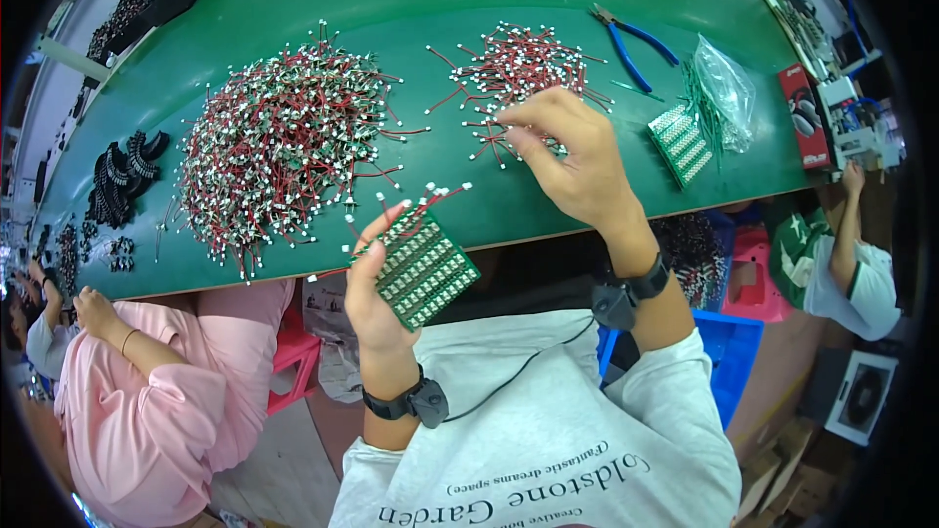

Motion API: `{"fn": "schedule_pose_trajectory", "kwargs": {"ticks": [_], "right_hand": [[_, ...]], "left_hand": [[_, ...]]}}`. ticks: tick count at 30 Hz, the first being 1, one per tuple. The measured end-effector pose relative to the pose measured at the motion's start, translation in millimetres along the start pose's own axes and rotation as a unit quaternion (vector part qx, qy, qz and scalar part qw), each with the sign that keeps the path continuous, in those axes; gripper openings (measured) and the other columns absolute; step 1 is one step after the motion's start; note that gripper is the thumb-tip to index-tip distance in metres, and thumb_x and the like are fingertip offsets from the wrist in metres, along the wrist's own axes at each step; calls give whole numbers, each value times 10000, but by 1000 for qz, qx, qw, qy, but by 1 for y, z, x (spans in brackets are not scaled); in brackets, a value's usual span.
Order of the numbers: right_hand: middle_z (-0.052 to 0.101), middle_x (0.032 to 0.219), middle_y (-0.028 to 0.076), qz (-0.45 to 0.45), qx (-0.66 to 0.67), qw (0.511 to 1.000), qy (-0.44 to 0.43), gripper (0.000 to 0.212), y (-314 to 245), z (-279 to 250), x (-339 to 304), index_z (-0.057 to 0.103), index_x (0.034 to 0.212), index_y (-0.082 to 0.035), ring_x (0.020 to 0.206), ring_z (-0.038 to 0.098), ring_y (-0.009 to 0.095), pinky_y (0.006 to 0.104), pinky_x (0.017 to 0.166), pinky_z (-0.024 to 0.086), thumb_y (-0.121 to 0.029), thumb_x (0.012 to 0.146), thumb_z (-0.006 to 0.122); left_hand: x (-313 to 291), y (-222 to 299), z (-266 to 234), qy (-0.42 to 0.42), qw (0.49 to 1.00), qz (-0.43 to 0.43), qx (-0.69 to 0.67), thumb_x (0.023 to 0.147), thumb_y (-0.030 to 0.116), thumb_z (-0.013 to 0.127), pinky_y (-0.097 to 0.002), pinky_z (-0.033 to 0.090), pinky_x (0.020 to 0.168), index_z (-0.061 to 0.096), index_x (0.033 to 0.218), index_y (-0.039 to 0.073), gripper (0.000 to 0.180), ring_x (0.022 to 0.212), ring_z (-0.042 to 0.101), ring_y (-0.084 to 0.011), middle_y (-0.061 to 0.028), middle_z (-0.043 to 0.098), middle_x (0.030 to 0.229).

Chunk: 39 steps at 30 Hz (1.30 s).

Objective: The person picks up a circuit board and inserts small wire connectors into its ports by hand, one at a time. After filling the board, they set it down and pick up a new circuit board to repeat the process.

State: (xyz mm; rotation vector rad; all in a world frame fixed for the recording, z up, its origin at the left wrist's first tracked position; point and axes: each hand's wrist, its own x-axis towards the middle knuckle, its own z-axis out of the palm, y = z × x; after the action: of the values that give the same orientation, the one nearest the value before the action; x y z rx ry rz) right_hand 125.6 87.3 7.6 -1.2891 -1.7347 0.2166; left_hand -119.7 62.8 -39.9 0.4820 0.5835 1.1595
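My left hand (370, 298) grips a green circuit board panel (427, 269) above the table's near edge. Rows of small pale parts cover the panel, and a few red wires with white connectors stick out along its far side. To the right, my right hand (572, 156) hovers at the near side of a small pile of red wire leads with white connectors (523, 64). Its thumb and index finger are drawn close together; whether a lead is between them cannot be made out against the pile.
A larger heap of wired parts (284, 137) lies left on the green table (411, 24). Blue-handled pliers (636, 49), another panel (682, 145), a clear plastic bag (724, 98) and a red box (804, 117) are right. Black parts (122, 176) lie far left. Co-workers sit either side.
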Motion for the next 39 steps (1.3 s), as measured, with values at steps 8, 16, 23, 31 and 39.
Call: {"fn": "schedule_pose_trajectory", "kwargs": {"ticks": [8, 16, 23, 31, 39], "right_hand": [[578, 910, 80, -36, -80, 993, -79, 172, 16, 34, -3, 719, 917, -72, 867, 578, 265, 371, 736, 478, -37, 750, 740], [618, 1005, 102, -47, -6, 999, -22, 95, 16, 39, 16, 667, 876, -36, 973, 596, 277, 364, 868, 466, -53, 793, 710], [676, 1023, 110, 126, 295, 947, 9, 114, 15, 56, 54, 609, 974, 6, 948, 652, 172, 312, 886, 510, -85, 919, 648], [652, 947, 93, 189, 427, 883, -50, 216, -26, 35, 20, 579, 1138, 20, 720, 633, 115, 249, 644, 535, -33, 933, 622], [659, 843, 128, 65, 170, 978, -98, 123, -47, 38, -12, 638, 965, 35, 699, 658, 190, 280, 618, 514, -12, 860, 680]], "left_hand": [[-1, 5, -3, 13, 1000, 14, -5, 960, 245, 453, -426, 546, 915, 460, 1342, -51, 484, 1061, 644, -266, -179, 605, 1244], [-2, 5, -1, -3, 1000, 17, -14, 948, 236, 460, -440, 547, 915, 457, 1361, -45, 500, 1054, 648, -267, -181, 605, 1231], [-1, 2, 12, 1, 999, 8, -35, 932, 236, 460, -498, 544, 928, 413, 1394, -28, 534, 1058, 644, -341, -190, 587, 1250], [3, -2, 21, 4, 999, 23, -38, 943, 251, 451, -535, 543, 927, 371, 1417, 0, 543, 1146, 592, -443, -216, 560, 1276], [3, -7, 31, 7, 997, 74, -18, 904, 202, 455, -442, 525, 977, 382, 1384, -31, 539, 1133, 613, -309, -202, 569, 1263]]}}
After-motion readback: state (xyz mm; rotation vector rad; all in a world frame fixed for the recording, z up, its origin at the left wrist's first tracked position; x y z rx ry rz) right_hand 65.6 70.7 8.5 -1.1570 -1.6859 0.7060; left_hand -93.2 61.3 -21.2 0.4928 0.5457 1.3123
